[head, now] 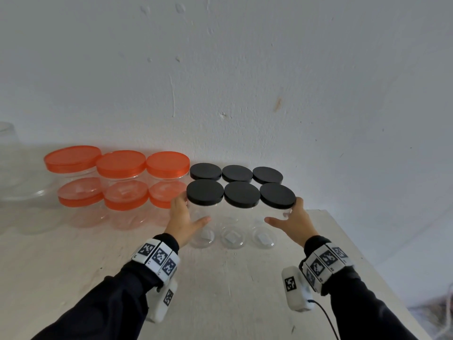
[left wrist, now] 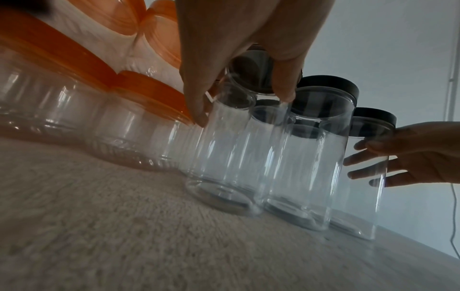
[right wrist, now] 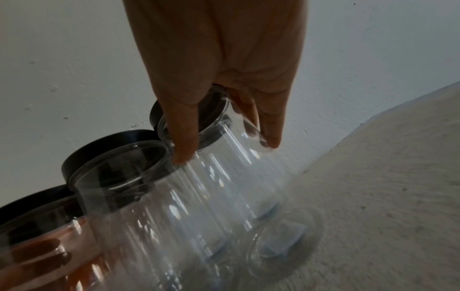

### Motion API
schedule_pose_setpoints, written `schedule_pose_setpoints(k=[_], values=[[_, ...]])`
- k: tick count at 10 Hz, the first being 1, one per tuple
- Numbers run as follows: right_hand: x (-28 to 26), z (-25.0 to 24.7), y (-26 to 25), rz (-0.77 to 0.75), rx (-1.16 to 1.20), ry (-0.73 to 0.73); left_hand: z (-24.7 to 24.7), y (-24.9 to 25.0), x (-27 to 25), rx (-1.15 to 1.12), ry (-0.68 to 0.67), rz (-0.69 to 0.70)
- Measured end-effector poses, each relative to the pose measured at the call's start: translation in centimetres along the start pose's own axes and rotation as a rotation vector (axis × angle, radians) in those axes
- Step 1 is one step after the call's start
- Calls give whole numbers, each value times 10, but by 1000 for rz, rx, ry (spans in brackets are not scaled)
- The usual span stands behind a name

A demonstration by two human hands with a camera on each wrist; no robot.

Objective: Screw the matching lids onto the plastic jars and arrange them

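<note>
Head view with both wrist views. Between the hands stands a front row of three clear plastic jars with black lids: the left black-lidded jar, a middle one and the right black-lidded jar, upright and side by side on the pale worktop. The left hand lies against the outer side of the left jar, fingers straight and spread along the clear wall, thumb stretched across the jar's front; it presses and does not curl round. The right hand mirrors it on the outer side of the right jar, fingers extended against the wall, thumb pointing inward across the front. In the left wrist view the fingertips touch the jar just below its lid. Beyond the hands, a second row of three black lids stands just behind the first, near the white wall. Outward of the left hand, orange-lidded jars are stacked two high in three columns, the nearest column just beside that hand.
</note>
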State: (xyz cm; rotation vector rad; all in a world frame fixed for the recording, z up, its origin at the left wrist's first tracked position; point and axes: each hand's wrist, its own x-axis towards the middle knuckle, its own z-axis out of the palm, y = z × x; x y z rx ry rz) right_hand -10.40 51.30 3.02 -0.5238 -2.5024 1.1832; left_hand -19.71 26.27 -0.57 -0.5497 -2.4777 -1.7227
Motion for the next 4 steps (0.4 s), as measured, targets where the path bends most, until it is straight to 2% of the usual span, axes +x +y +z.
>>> schedule_pose_setpoints(k=[3,4], values=[[-6,5,-4,35,18,-9,-4,6,-8,17,-20,-41],[-17,10,-10,17,14,54,-11,12,-14,1,11,-5]])
